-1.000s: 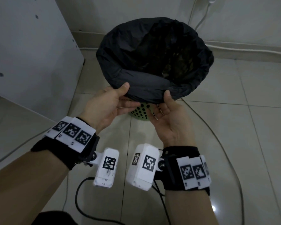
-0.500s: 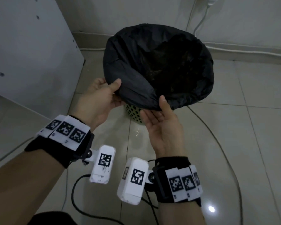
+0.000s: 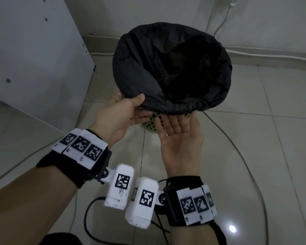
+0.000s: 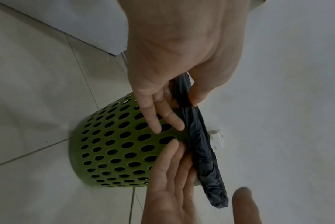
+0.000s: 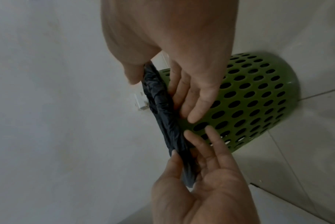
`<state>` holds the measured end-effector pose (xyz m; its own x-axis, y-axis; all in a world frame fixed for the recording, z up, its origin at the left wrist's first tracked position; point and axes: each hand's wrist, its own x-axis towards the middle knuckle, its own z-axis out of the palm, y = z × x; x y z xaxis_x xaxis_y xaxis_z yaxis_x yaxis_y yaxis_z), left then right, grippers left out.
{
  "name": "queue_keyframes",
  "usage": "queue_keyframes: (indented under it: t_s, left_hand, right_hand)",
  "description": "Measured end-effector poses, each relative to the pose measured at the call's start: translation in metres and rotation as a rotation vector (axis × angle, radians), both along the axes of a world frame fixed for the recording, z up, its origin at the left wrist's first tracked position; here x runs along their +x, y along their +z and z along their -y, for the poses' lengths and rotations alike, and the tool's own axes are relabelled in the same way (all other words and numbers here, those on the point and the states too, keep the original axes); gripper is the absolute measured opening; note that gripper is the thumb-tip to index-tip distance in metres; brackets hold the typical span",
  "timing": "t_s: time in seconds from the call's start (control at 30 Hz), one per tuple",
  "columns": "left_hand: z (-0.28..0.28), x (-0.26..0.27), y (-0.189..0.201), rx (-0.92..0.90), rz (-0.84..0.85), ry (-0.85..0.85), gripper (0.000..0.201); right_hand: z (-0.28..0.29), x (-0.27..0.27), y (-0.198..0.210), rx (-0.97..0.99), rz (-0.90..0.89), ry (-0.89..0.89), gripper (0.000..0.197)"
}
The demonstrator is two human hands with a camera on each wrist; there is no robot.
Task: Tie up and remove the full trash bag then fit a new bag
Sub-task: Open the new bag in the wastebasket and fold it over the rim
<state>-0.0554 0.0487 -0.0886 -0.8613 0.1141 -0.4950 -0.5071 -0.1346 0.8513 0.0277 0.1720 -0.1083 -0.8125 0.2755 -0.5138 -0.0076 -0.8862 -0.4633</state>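
Note:
A black trash bag lines a green perforated bin on the tiled floor; dark rubbish shows inside it. My left hand pinches the bag's near-left edge, thumb on top and fingers underneath. In the left wrist view the bag's rolled rim runs along the bin's top between that thumb and those fingers. My right hand lies palm up just under the near rim, fingers straight against the bin, thumb apart. The right wrist view shows the rim passing between its thumb and straight fingers.
A white cabinet panel stands close on the left. A thin grey cable curves over the floor right of the bin, and a black cable loops below my wrists. A white cord hangs on the wall behind.
My right thumb has come off the bag and that hand has flattened, palm up, farther right under the rim. My left hand keeps its pinch on the near-left edge.

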Motion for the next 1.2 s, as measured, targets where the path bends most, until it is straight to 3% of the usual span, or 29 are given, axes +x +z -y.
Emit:
queue_keyframes:
  t_s: [0.07,0.17,0.27,0.43,0.67,0.77,0.87,0.93,1.0,1.07,1.13,1.2]
  left_hand:
    - [-0.002,-0.001,0.0,0.001,0.001,0.004,0.04]
    - [-0.003,-0.002,0.002,0.0,0.0,0.016,0.038]
    - [-0.004,-0.001,0.003,0.032,0.02,0.03,0.038]
    - [0.004,-0.002,0.003,0.081,0.029,0.063,0.034]
    - [0.012,-0.009,0.012,0.011,-0.003,0.048,0.033]
    - [0.01,-0.006,0.013,-0.038,-0.034,0.067,0.043]
    - [0.013,-0.006,0.014,-0.145,-0.083,0.043,0.042]
    - [0.017,-0.006,0.014,-0.23,-0.112,-0.021,0.046]
    - [0.019,-0.003,0.015,-0.224,-0.136,-0.073,0.044]
    - [0.017,0.003,0.018,-0.221,-0.175,-0.136,0.044]
    - [0.014,0.01,0.021,-0.23,-0.249,-0.21,0.05]
    - [0.014,0.015,0.023,-0.233,-0.316,-0.27,0.059]
  right_hand:
    - [-0.001,-0.006,0.003,0.078,0.053,0.005,0.049]
    - [-0.002,-0.017,0.008,0.111,0.131,-0.006,0.03]
    - [-0.003,-0.018,0.007,0.093,0.133,-0.016,0.031]
    - [-0.002,-0.004,0.008,0.173,0.15,0.118,0.031]
    - [-0.032,-0.003,0.007,0.24,0.146,0.012,0.027]
    - [-0.03,0.003,0.011,0.294,0.165,0.153,0.025]
    - [-0.049,0.023,0.026,0.711,0.291,0.299,0.034]
    - [-0.07,0.033,0.051,0.998,0.334,0.205,0.044]
    - [-0.083,0.032,0.088,1.147,0.259,0.087,0.043]
    - [-0.088,0.015,0.12,1.197,0.11,0.072,0.029]
    - [-0.082,-0.017,0.136,1.249,0.005,0.219,0.022]
    - [-0.067,-0.055,0.121,1.432,-0.032,0.462,0.018]
